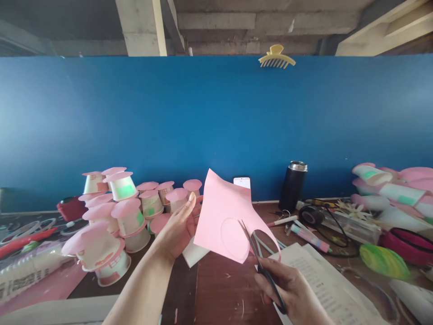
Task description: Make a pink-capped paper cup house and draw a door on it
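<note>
A pink sheet of paper (223, 203) is held up in front of me, with a circle outlined on its lower part and a curved piece cut away on the right. My left hand (184, 223) grips the sheet by its left edge, thumb up; its other fingers are partly hidden behind the paper. In my right hand (284, 284) is a pair of scissors (259, 259) with black handles. Their blades lie at the right side of the outlined circle, by the paper's cut edge.
Several paper cups (125, 187) with pink discs stand stacked at the left. A black bottle (292, 185) and a phone (241, 182) are by the blue partition (216, 113). Printed sheets (321, 280), a tape roll (310, 215) and more decorated cups (402, 192) lie at the right.
</note>
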Tool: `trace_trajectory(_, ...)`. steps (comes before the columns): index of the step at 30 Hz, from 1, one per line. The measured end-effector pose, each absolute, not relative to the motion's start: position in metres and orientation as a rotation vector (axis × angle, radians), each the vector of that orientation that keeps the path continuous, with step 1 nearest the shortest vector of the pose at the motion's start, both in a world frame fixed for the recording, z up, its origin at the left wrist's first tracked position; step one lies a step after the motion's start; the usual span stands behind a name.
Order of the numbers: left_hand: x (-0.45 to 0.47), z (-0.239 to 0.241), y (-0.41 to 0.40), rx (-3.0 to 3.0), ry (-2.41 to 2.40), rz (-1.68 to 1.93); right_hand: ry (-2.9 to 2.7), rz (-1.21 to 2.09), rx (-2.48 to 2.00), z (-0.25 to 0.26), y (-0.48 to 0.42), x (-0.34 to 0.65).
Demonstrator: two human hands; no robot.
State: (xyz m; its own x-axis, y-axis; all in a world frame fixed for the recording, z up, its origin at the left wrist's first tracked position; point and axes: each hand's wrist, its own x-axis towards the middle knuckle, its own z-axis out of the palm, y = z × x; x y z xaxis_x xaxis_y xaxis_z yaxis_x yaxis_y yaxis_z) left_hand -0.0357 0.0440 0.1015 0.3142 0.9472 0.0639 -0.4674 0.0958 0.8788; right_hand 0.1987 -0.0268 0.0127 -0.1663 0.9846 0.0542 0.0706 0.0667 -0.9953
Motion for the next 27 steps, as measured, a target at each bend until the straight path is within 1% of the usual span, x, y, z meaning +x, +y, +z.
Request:
trace_trajectory(5,-0.031,0.094,0.042,0.934,0.502,0.990,-1.244,1.294,-1.146,0.011,-0.026,0.197)
trace_trajectory(11,-0.029,0.095,0.034,1.098,0.428,1.042,-1.176,1.294,-1.113,0.009,-0.026,0.194)
trace_trajectory(15,-0.029,0.116,0.035,1.061,0.564,0.963,-1.149,1.301,-1.098,0.006,-0.025,0.194)
trace_trajectory(17,-0.031,0.119,0.032,0.963,0.719,1.075,-1.143,1.311,-1.076,0.005,-0.025,0.194)
trace_trajectory(19,-0.032,0.105,0.021,0.801,0.894,1.335,-1.140,1.306,-1.080,0.005,-0.025,0.193)
trace_trajectory(21,-0.028,0.074,0.005,0.683,1.009,1.532,-1.165,1.279,-1.102,0.004,-0.025,0.192)
trace_trajectory(22,-0.024,0.055,-0.004,0.616,1.099,1.544,-1.181,1.265,-1.112,0.003,-0.025,0.192)
trace_trajectory(24,-0.010,0.020,-0.020,0.526,1.235,1.410,-1.208,1.257,-1.116,0.000,-0.025,0.189)
trace_trajectory(27,0.017,-0.006,-0.032,0.463,1.165,1.333,-1.201,1.282,-1.111,-0.004,-0.027,0.185)
